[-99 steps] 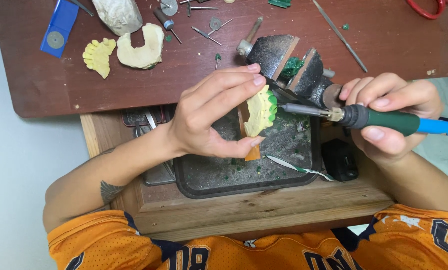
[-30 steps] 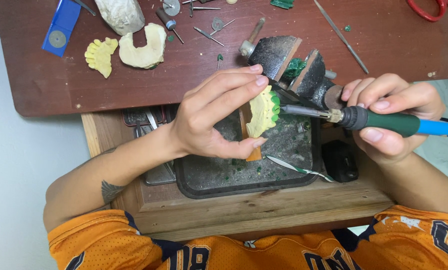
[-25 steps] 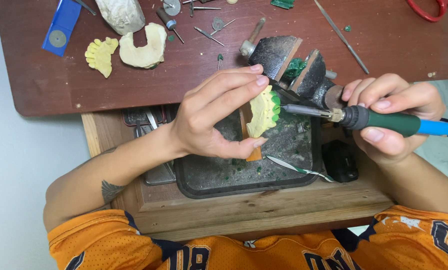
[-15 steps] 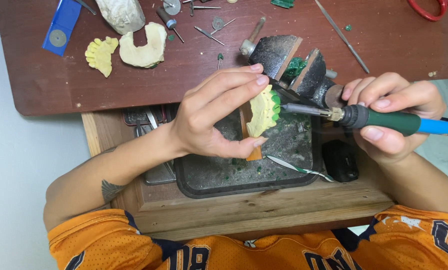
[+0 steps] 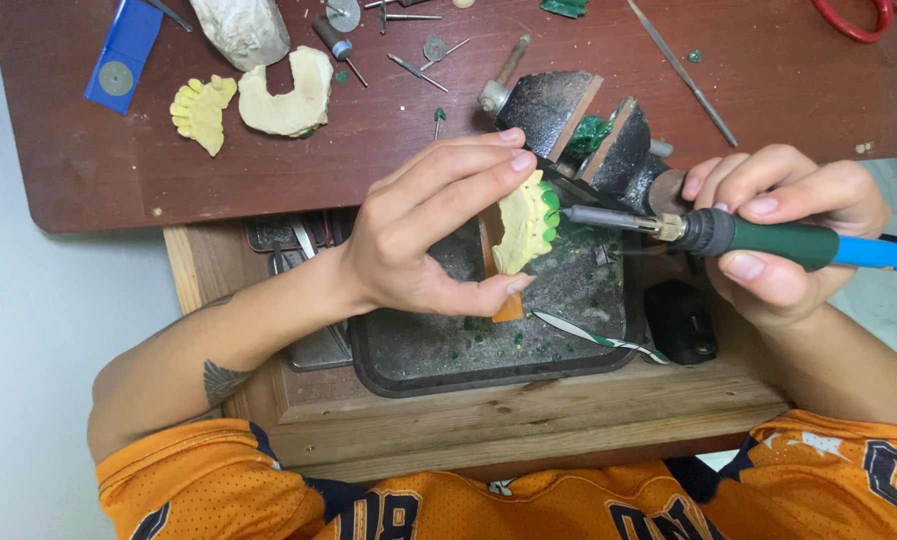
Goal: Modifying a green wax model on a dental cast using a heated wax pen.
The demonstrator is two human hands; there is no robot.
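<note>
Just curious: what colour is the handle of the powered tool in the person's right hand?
Dark green, turning bright blue toward the back: the rotary tool's handle, seen from the head camera.

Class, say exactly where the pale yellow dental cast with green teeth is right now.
In the head view it sits at centre, pinched in the left hand; the dental cast is above the dark tray, its green edge meeting the rotary tool tip.

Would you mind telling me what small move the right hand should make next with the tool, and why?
Probably ease the tool's tip a touch leftward onto the green edge of the yellow cast: the left hand pinches the cast, and the right hand holds the tool level, right beside it.
</note>
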